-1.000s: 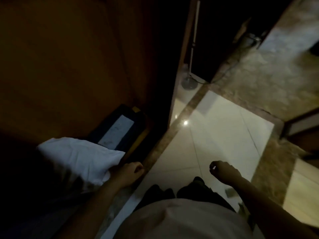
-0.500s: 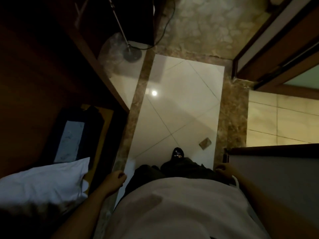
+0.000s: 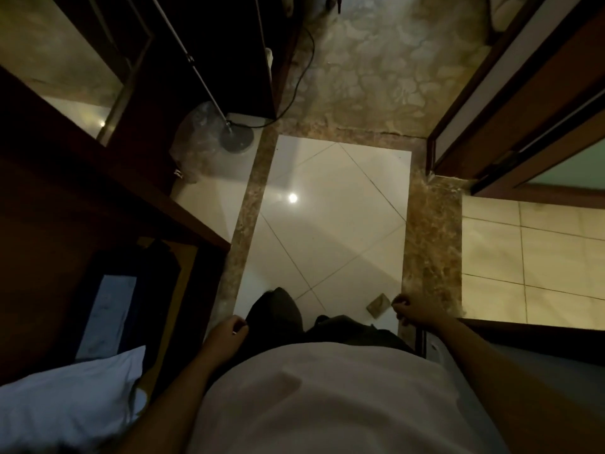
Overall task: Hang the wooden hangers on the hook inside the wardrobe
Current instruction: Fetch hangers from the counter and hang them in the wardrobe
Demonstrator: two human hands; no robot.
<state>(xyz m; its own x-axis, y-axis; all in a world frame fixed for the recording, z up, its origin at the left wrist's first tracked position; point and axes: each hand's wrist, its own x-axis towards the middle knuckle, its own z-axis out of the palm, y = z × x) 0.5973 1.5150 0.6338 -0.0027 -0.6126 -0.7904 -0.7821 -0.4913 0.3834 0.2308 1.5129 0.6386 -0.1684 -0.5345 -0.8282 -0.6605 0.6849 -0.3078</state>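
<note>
Pale tiled floor (image 3: 327,231), brown-bordered — a round lamp base (image 3: 236,139) at its far-left corner, a small tan block (image 3: 379,305) by its right edge.

Counting two bare hands, the left hand (image 3: 226,332) and the right hand (image 3: 407,311); finding one soft white pillow (image 3: 65,398), one dark folded bundle with a pale blue-grey panel (image 3: 108,316), one round grey metal lamp base (image 3: 236,139) carrying one thin metal pole (image 3: 194,65), one black cable (image 3: 294,98), one small brown rectangular block (image 3: 379,305), and seeing two small round white light glints (image 3: 292,198) on glossy surfaces
</note>
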